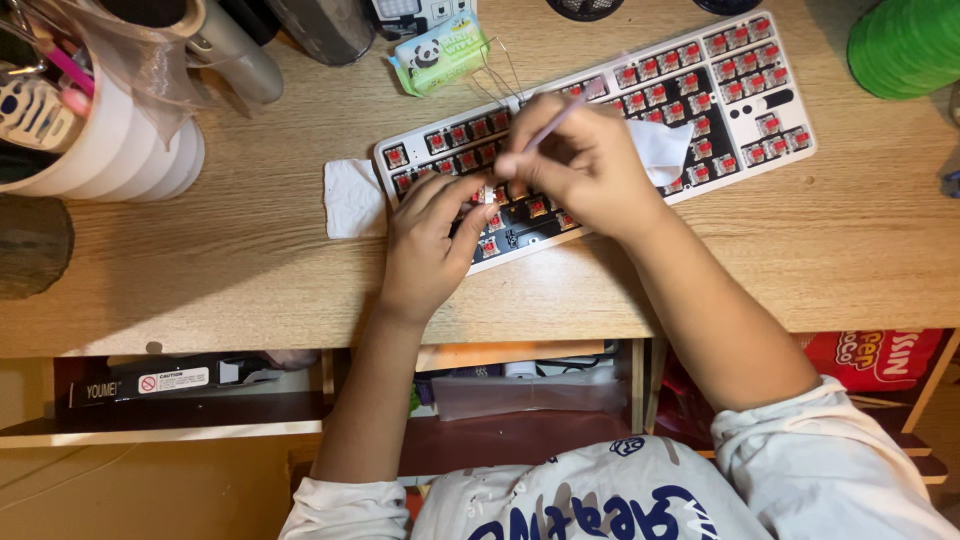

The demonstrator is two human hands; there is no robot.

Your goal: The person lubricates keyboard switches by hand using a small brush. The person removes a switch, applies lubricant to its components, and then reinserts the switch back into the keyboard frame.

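Carefully now: my left hand (425, 245) pinches one red switch (487, 195) just above the keyboard (745, 95). My right hand (585, 165) grips a thin brush (553, 123), tip at the switch, so I should use light, short strokes.

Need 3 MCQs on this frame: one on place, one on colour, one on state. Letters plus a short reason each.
1. Where is the white tissue?
A. at the keyboard's left end
B. on the green spool
C. on the shelf below

2. What colour are the switches on the keyboard?
A. blue
B. red
C. yellow

3. What is the right hand doing?
A. resting flat on the desk
B. pinching a thin stick
C. gripping the green spool

Answers:
1 A, it pokes out from under the keyboard's left edge on the desk.
2 B, the bare switches show red tops.
3 B, fingers are closed on the stick, beside the left hand, which holds a loose switch.
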